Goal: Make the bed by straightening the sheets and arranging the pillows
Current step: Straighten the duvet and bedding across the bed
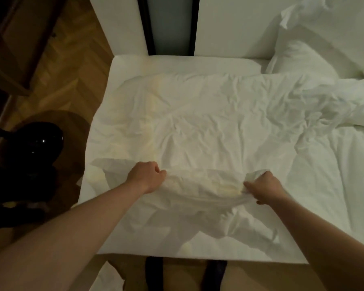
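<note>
1. Where the white duvet [198,122] lies crumpled across the bed [198,253], I see both hands clenched on its near fold.
2. Left hand [147,177] grips bunched cloth in a fist; right hand [265,187] pinches the raised edge.
3. Pillows [301,57] sit heaped at far right, against the headboard [235,26].

Left hand [148,177] — fist closed, knuckles up, forearm bare and extended | Right hand [264,186] — level with the left, fingers curled in a pinch, forearm bare.
</note>
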Tool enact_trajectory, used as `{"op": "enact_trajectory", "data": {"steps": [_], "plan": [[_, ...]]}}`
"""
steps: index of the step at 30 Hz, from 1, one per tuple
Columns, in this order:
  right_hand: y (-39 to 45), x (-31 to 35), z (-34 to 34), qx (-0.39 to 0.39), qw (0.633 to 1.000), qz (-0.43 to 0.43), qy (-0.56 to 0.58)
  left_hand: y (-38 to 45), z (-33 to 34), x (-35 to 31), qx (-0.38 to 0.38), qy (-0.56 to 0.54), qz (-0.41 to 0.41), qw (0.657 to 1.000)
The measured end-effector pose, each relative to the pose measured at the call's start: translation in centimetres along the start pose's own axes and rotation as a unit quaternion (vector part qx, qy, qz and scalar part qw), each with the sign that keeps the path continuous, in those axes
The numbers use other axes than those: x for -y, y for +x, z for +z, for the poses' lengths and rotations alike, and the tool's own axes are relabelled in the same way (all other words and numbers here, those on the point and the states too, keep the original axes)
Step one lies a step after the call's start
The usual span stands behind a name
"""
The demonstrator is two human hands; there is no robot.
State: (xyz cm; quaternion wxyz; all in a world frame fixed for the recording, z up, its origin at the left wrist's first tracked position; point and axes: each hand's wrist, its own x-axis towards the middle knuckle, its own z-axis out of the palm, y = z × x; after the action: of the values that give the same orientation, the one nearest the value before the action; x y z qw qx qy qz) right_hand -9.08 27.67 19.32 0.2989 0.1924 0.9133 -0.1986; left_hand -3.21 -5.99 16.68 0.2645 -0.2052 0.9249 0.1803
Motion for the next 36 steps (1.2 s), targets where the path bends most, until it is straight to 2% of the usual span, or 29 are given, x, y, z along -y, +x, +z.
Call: {"op": "enact_trajectory", "data": {"steps": [2, 4, 9, 12, 14, 17, 18, 20, 23, 25, 27, 28, 30, 31, 36], "plan": [[1.4, -0.7, 1.5, 0.065, 0.986, -0.052, -0.144, 0.3, 1.0, 0.4, 0.058, 0.094, -0.003, 0.994], [2.4, -0.6, 2.9, 0.104, 0.962, -0.075, -0.241, 0.4, 2.5, 1.3, 0.117, 0.149, -0.013, 0.982], [4.4, 2.4, 4.6, 0.042, 0.929, -0.161, -0.33, 1.5, 4.2, 3.2, 0.175, 0.164, -0.073, 0.968], [6.7, 4.6, 6.6, 0.021, 0.915, -0.215, -0.342, 3.4, 3.6, 4.4, 0.265, 0.167, -0.117, 0.943], [8.2, 6.6, 8.9, 0.032, 0.933, -0.234, -0.271, 5.8, 3.0, 5.7, 0.238, 0.163, -0.134, 0.948], [11.0, 10.2, 13.0, 0.07, 0.959, -0.233, -0.146, 11.0, 2.5, 7.4, 0.048, 0.123, -0.127, 0.983], [11.9, 11.2, 14.6, 0.086, 0.959, -0.235, -0.135, 12.7, 2.7, 8.2, 0.016, 0.104, -0.126, 0.986], [13.6, 12.6, 18.0, 0.107, 0.952, -0.247, -0.143, 15.3, 4.5, 9.9, 0.021, 0.108, -0.112, 0.988], [15.5, 12.9, 23.1, 0.127, 0.939, -0.257, -0.19, 17.8, 9.1, 12.3, 0.082, 0.164, -0.079, 0.98], [16.4, 11.8, 26.1, 0.137, 0.928, -0.259, -0.23, 18.6, 12.7, 13.7, 0.115, 0.153, -0.079, 0.978], [16.9, 10.4, 28.5, 0.128, 0.917, -0.264, -0.269, 18.9, 15.4, 14.6, 0.109, 0.135, -0.084, 0.981], [17.3, 9.7, 29.3, 0.109, 0.913, -0.275, -0.281, 19.1, 16.3, 14.8, 0.073, 0.127, -0.072, 0.987], [18.0, 9.0, 30.0, 0.072, 0.909, -0.312, -0.268, 19.2, 16.6, 15.1, -0.012, 0.102, -0.039, 0.994], [18.1, 8.9, 30.0, 0.069, 0.909, -0.326, -0.251, 19.0, 16.2, 15.2, -0.022, 0.093, -0.028, 0.995], [14.9, 8.8, 26.5, 0.077, 0.906, -0.361, -0.207, 15.5, 13.3, 15.0, 0.044, 0.033, 0.011, 0.998]]}}
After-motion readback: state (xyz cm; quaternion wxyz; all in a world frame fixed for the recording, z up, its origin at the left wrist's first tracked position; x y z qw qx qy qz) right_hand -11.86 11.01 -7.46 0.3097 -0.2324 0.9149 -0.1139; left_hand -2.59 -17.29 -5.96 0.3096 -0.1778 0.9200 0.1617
